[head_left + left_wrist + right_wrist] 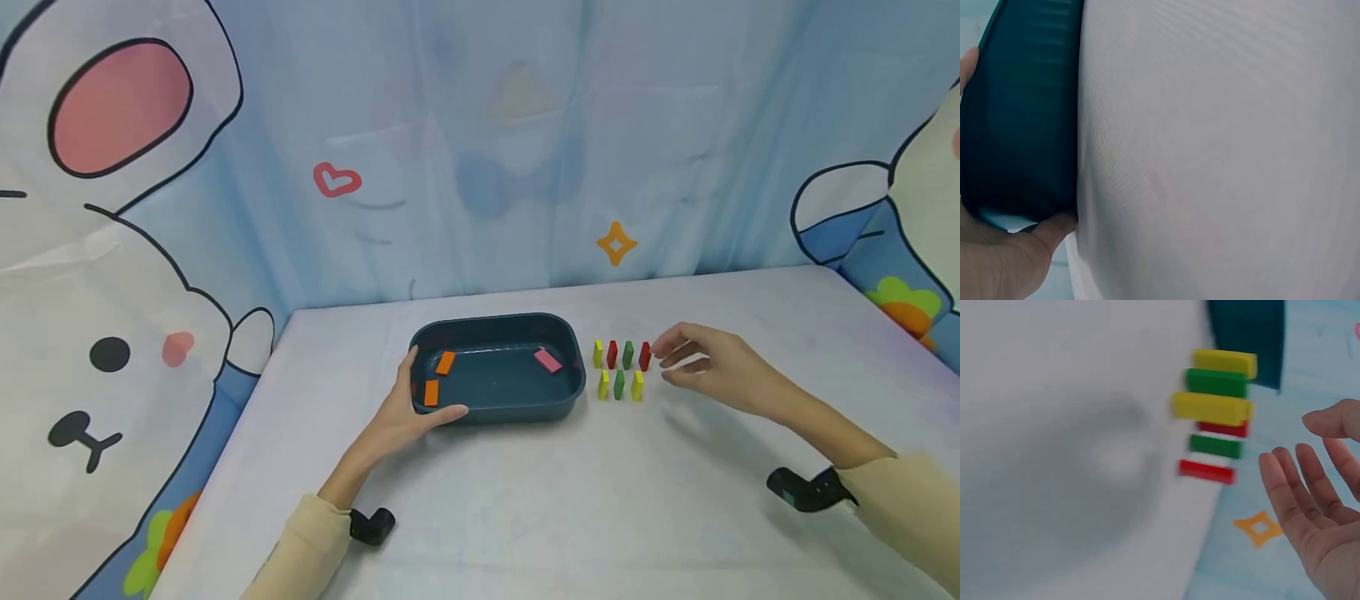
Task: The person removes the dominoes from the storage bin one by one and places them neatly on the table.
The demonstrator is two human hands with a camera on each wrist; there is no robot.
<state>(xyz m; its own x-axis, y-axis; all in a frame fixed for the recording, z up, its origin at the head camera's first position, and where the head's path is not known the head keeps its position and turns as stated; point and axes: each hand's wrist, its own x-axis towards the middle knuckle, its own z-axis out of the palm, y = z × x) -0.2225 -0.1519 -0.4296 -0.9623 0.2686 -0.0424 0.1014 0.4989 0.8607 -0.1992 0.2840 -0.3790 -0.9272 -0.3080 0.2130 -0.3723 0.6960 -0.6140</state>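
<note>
My left hand (408,414) grips the left end of a dark teal plastic bin (517,412), its thumb along the front rim. In the left wrist view the fingers (1054,231) touch the bin's wall (1022,125). To the right of the bin, small blocks stand upright in two rows. The back row ends in a red block (645,357), and the front row ends in a yellow block (637,386). Beside that red block hovers my right hand (708,367), fingers loosely bent and apart from the thumb. The right wrist view shows nothing between its fingers (1279,487).
Inside the bin lie two orange blocks (446,362) and a pink block (548,360). A green block (618,385) stands among the others in the front row. The white tabletop (525,508) reaches a printed blue curtain (480,167) at the back.
</note>
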